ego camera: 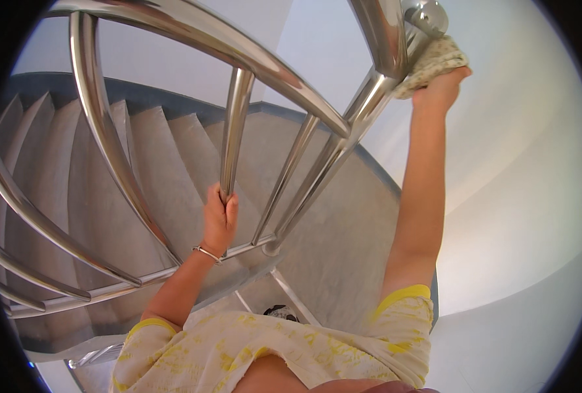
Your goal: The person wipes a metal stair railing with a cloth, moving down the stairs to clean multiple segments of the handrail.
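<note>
A staircase railing of polished metal tubes, with a curved handrail (183, 29), crosses the upper left. My left hand (219, 216) grips one of its upright balusters (237, 123) low down, and a metal bangle is on that wrist. My right arm reaches up to the top right, where my right hand (438, 88) is closed on a patterned cloth (433, 64). The cloth lies against the thick metal newel post (379, 88), just under its round ball finial (427, 18). Part of the cloth is hidden behind the post.
Grey stair treads (148, 127) wind down the left behind the balusters. A grey landing (340, 231) curves below the post, edged by a dark blue-grey skirting (379, 164). A pale curved wall (507, 196) rises on the right. One foot in patterned footwear (280, 312) shows at the bottom.
</note>
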Tool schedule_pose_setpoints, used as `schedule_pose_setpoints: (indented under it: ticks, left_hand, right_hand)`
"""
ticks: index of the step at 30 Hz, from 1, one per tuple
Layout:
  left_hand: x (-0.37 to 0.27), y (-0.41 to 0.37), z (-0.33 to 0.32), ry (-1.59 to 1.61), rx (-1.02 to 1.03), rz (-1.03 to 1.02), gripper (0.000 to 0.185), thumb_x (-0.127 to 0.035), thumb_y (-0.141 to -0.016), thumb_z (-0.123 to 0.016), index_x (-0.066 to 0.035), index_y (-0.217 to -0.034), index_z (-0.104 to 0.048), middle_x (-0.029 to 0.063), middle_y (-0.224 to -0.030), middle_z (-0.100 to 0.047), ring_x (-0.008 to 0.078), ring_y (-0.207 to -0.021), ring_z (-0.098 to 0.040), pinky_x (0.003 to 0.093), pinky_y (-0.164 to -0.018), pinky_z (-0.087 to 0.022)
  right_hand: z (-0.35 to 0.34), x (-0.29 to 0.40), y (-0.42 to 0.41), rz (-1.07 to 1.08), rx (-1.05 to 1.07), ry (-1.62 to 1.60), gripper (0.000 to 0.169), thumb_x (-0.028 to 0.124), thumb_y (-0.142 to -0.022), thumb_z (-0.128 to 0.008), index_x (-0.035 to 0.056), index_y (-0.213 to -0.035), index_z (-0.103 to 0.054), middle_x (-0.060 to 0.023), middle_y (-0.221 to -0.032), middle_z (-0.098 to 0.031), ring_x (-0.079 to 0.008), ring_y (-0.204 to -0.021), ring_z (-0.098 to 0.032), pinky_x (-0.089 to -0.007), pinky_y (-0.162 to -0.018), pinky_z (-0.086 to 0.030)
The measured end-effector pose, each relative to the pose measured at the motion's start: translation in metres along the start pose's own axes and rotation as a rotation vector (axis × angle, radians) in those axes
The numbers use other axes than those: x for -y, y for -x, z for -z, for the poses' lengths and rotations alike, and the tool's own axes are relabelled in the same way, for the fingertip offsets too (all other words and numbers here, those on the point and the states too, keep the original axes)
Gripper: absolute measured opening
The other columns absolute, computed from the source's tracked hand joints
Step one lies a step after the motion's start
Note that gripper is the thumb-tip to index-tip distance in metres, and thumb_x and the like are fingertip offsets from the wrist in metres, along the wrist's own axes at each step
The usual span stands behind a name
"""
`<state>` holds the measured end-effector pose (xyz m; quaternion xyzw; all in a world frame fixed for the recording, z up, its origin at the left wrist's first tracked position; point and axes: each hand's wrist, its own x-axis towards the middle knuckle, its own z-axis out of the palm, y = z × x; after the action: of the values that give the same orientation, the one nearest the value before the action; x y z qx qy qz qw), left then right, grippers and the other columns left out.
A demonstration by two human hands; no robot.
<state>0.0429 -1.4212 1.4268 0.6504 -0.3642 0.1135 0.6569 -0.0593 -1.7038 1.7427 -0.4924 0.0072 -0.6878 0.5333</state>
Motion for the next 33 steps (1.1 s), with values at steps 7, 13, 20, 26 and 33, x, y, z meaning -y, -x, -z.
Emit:
schedule_pose_setpoints:
  ticks: [7,13,20,26,33]
  left_hand:
    - [-0.003,0.000,0.001,-0.065,-0.003,-0.069,0.026,-0.020,-0.093,-0.053,-0.001,-0.109,-0.047,0.0126,-0.071,-0.048,0.0272,-0.060,-0.048,0.0366,-0.058,-0.042]
    - [0.001,-0.002,-0.002,-0.103,-0.023,-0.120,0.022,-0.019,-0.090,-0.055,-0.001,-0.102,-0.048,0.0129,-0.068,-0.047,0.0291,-0.058,-0.047,0.0373,-0.056,-0.041]
    - [-0.003,0.000,-0.002,-0.022,-0.074,-0.046,0.020,-0.022,-0.090,-0.055,-0.002,-0.092,-0.050,0.0107,-0.066,-0.045,0.0273,-0.058,-0.044,0.0372,-0.056,-0.039]
    - [0.002,0.002,-0.007,-0.069,-0.126,-0.104,0.023,-0.026,-0.091,-0.054,-0.003,-0.091,-0.049,0.0087,-0.068,-0.045,0.0247,-0.059,-0.043,0.0345,-0.057,-0.038]
    - [0.013,0.010,-0.010,-0.093,-0.135,-0.034,0.022,-0.025,-0.092,-0.054,-0.004,-0.095,-0.051,0.0086,-0.073,-0.048,0.0240,-0.064,-0.046,0.0336,-0.060,-0.040]
  right_hand:
    - [-0.037,0.018,-0.071,1.211,0.242,1.163,0.047,0.043,-0.099,-0.038,0.0040,-0.112,-0.060,-0.0111,-0.109,-0.062,-0.0266,-0.101,-0.057,-0.0375,-0.085,-0.047]
    - [-0.081,0.059,-0.117,0.586,0.824,1.564,0.049,0.046,-0.095,-0.039,0.0056,-0.105,-0.064,-0.0220,-0.096,-0.063,-0.0392,-0.093,-0.057,-0.0443,-0.084,-0.045]
    - [-0.115,0.080,-0.083,-0.071,0.805,1.379,0.044,0.039,-0.094,-0.047,0.0024,-0.110,-0.065,-0.0132,-0.100,-0.067,-0.0199,-0.081,-0.062,-0.0396,-0.071,-0.053]
    - [-0.086,0.053,-0.129,-0.372,0.715,0.682,0.040,0.038,-0.096,-0.045,0.0044,-0.099,-0.066,-0.0108,-0.094,-0.067,-0.0243,-0.083,-0.064,-0.0401,-0.068,-0.055]
    - [-0.023,0.009,-0.226,-0.312,0.639,0.413,0.040,0.037,-0.096,-0.044,0.0076,-0.119,-0.057,-0.0082,-0.109,-0.063,-0.0224,-0.094,-0.061,-0.0362,-0.080,-0.052]
